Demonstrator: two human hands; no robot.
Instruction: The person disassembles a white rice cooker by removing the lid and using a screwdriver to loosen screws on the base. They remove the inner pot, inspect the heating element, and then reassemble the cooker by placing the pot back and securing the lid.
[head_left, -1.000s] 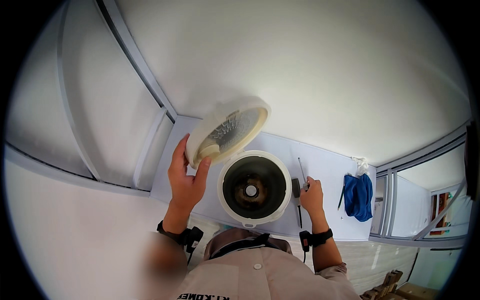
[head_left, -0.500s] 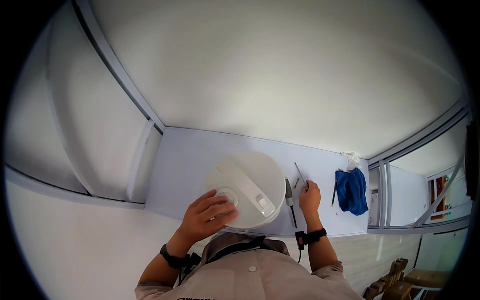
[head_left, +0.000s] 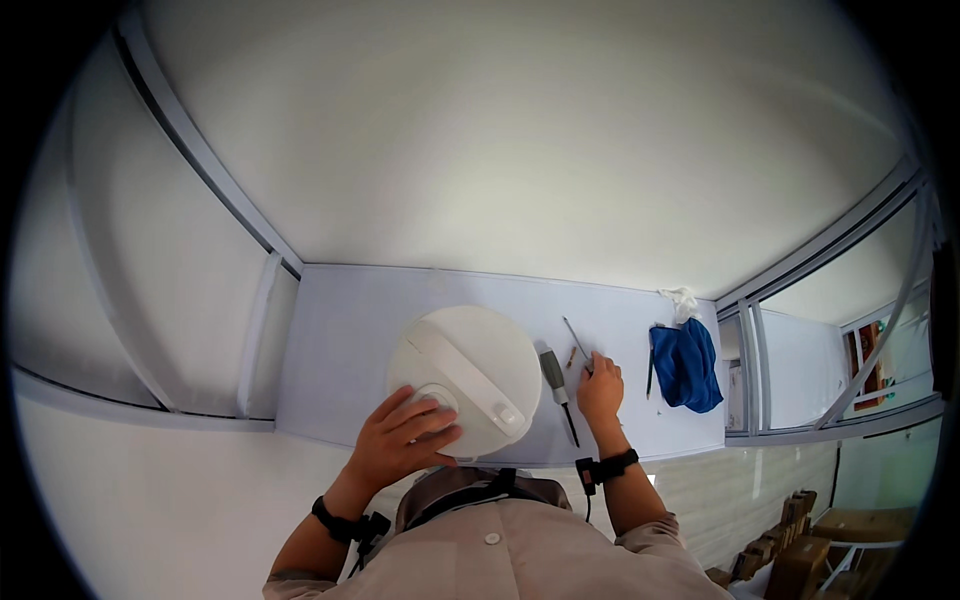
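Note:
A round white cooker (head_left: 480, 340) has its lid down, with a raised handle strip and a round knob. My left hand (head_left: 405, 440) rests on the lid's near left part, fingers apart around the knob. My right hand (head_left: 600, 390) has its fingers closed on the handle of a thin screwdriver (head_left: 573, 332) lying to the right of the cooker. Between them lie a tool with a grey-green handle (head_left: 553, 376) and black shaft, and a small brownish piece (head_left: 572, 355).
The pale bench (head_left: 330, 350) backs onto a white wall, between framed side panels. A blue cloth (head_left: 685, 365), a dark pen-like stick (head_left: 649, 365) and crumpled white material (head_left: 680, 300) lie at the right. Brown cartons (head_left: 800, 560) are below, at the lower right.
The lid, held tilted up in my left hand a second ago, has come down onto the cooker, hiding the pot. My right hand stays at the screwdriver. The view has shifted slightly.

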